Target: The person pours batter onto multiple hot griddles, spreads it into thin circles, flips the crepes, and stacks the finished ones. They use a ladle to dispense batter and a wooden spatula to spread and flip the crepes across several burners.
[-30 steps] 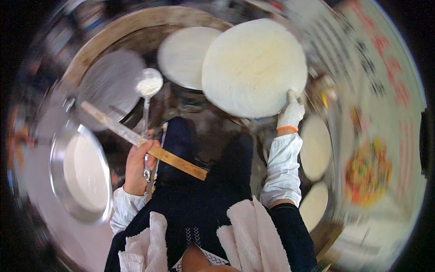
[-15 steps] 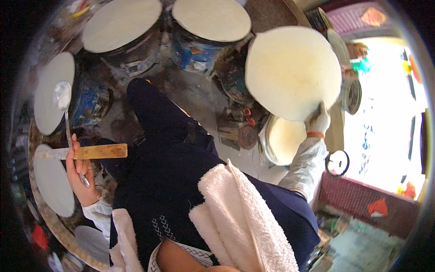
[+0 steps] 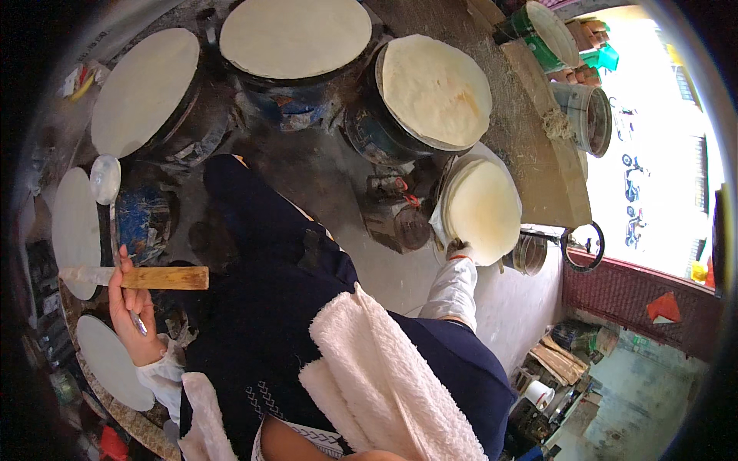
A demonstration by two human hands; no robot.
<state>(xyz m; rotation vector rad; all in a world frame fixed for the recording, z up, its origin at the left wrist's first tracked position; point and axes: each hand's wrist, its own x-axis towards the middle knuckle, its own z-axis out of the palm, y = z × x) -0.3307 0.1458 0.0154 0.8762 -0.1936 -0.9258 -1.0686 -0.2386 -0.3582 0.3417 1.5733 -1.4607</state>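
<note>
Looking pale and round, the flatbread [image 3: 484, 211] lies beyond the right hand [image 3: 459, 250], grip unclear. Left hand [image 3: 132, 307] clamps spoon [image 3: 105, 183] and stick [image 3: 165, 278].

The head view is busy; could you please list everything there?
Discs: at least five, cream to grey, left and top
Drums: several, dark and blue, under discs
Sheets: one stack, cream, right of centre
Ladle: one, silver, left
Scraper: one, brown and white, left
Buckets: at least three, green, grey, white, right
Board: one, tan, upper right
Ring: one, black, right
Motorbikes: at least two, dark, outside right
Firewood: one pile, tan, lower right
Towel: two parts, pale, lower middle
Left hand: one, bare, holding ladle and scraper
Right hand: one, gloved, white, at stack edge
</note>
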